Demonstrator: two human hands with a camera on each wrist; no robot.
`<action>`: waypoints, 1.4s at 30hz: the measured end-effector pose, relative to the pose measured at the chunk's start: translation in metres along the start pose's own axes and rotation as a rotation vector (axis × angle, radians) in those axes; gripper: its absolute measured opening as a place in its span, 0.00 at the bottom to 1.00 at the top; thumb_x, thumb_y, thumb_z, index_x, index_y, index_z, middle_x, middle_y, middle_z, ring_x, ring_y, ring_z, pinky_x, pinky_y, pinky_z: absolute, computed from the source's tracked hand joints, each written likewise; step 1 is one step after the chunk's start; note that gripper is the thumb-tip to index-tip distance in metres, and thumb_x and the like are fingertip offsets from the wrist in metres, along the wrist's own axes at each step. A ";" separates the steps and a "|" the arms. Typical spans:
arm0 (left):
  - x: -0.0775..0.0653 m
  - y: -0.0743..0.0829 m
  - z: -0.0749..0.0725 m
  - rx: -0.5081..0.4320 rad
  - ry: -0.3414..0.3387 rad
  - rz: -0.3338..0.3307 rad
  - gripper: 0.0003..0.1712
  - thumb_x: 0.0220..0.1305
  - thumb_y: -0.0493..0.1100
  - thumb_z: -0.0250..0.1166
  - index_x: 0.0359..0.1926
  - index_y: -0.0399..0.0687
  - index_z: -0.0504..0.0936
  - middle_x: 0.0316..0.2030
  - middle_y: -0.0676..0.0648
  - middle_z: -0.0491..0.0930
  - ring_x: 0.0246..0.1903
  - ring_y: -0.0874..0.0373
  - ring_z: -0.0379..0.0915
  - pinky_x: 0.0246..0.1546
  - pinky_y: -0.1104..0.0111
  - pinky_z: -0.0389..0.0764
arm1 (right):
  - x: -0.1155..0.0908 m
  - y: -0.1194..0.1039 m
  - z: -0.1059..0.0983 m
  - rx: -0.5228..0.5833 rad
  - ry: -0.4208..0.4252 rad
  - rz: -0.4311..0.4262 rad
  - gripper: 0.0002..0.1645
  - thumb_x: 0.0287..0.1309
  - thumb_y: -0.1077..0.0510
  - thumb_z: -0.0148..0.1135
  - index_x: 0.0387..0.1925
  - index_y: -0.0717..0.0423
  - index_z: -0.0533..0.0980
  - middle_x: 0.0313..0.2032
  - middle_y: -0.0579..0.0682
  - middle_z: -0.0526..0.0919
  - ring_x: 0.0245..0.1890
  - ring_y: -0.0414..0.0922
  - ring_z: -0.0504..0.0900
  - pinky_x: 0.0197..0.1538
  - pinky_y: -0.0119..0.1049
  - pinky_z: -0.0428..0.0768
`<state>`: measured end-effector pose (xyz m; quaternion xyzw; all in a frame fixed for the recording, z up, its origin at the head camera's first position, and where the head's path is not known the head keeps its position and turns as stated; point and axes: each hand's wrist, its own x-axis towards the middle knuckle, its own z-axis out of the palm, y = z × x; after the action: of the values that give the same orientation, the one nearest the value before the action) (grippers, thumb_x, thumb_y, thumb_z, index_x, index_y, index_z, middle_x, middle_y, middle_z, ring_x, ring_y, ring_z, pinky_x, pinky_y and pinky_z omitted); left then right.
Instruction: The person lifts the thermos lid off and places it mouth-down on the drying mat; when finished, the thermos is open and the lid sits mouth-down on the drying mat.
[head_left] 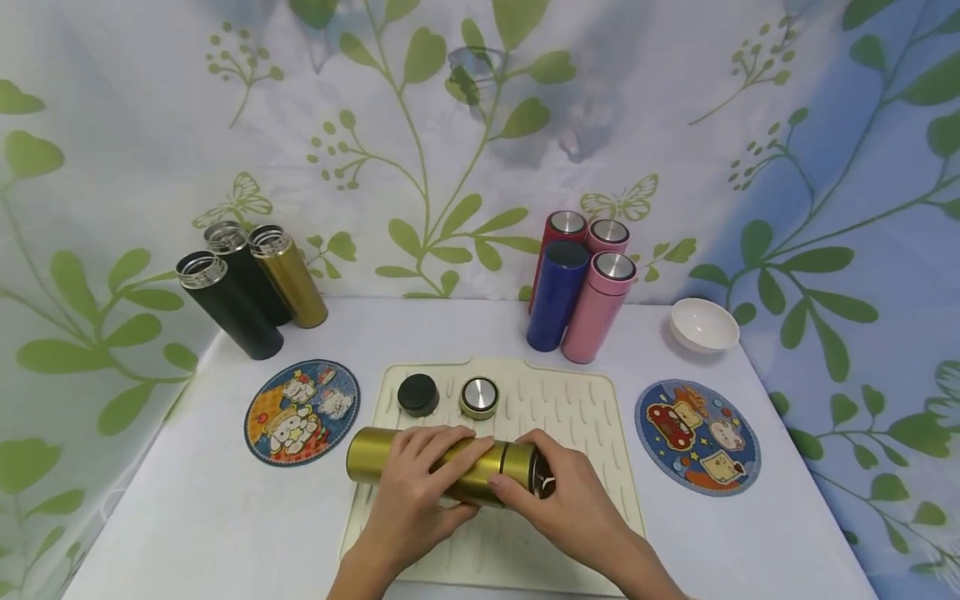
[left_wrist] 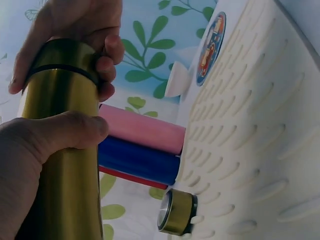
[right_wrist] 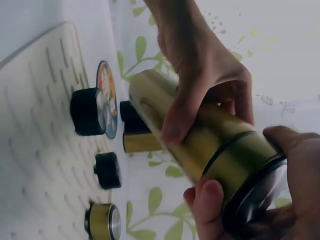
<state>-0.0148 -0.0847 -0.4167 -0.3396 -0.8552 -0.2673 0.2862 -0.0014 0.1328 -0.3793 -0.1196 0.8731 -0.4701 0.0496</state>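
A gold thermos flask (head_left: pixel 367 454) lies sideways between my hands, over a cream ribbed mat (head_left: pixel 555 392). My left hand (head_left: pixel 420 475) grips its body, fingers over the top and thumb underneath. At the other end, my right hand (head_left: pixel 570 492) holds the gold lid (right_wrist: pixel 247 170), which sits on the flask with a dark seam below it. Behind the flask, a black lid (head_left: pixel 417 395) and a gold lid (head_left: pixel 480 397) rest on the mat. Another black lid (right_wrist: pixel 90 112) shows nearer in the right wrist view; the flask and hands hide it in the head view.
Lidless black flasks (head_left: pixel 232 308) and a gold one (head_left: pixel 296 283) stand at the back left. Blue (head_left: pixel 555 300), pink (head_left: pixel 596 312) and red flasks cluster at the back right, beside a white bowl (head_left: pixel 705 327). Round cartoon mats (head_left: pixel 303 412) flank the ribbed mat.
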 end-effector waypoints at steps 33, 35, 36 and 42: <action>0.005 -0.002 -0.017 -0.001 -0.039 -0.004 0.51 0.31 0.50 0.85 0.64 0.57 0.79 0.54 0.51 0.80 0.52 0.52 0.74 0.52 0.54 0.71 | 0.007 -0.014 -0.013 0.047 -0.131 0.004 0.17 0.73 0.41 0.53 0.50 0.47 0.77 0.28 0.42 0.80 0.21 0.41 0.79 0.19 0.38 0.79; 0.005 -0.003 -0.016 0.011 -0.043 0.004 0.51 0.30 0.50 0.86 0.64 0.57 0.79 0.53 0.50 0.80 0.52 0.51 0.74 0.52 0.54 0.71 | 0.007 -0.014 -0.013 0.035 -0.137 -0.001 0.19 0.69 0.39 0.57 0.51 0.45 0.77 0.31 0.42 0.81 0.24 0.41 0.79 0.21 0.37 0.80; 0.005 -0.004 -0.017 0.015 -0.046 0.001 0.51 0.30 0.50 0.86 0.63 0.57 0.79 0.53 0.50 0.80 0.52 0.51 0.74 0.52 0.54 0.71 | 0.006 -0.013 -0.013 0.018 -0.131 -0.039 0.20 0.67 0.39 0.61 0.53 0.43 0.76 0.35 0.40 0.81 0.27 0.39 0.79 0.24 0.36 0.81; 0.003 -0.009 -0.018 -0.016 -0.051 -0.052 0.52 0.31 0.49 0.86 0.65 0.59 0.78 0.54 0.52 0.80 0.52 0.52 0.74 0.51 0.54 0.71 | 0.006 -0.008 -0.013 -0.135 -0.014 -0.446 0.40 0.48 0.54 0.80 0.63 0.40 0.74 0.57 0.40 0.72 0.52 0.40 0.74 0.46 0.39 0.80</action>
<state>-0.0179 -0.1001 -0.4044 -0.3261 -0.8686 -0.2726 0.2547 -0.0085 0.1373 -0.3655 -0.3156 0.8543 -0.4089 -0.0577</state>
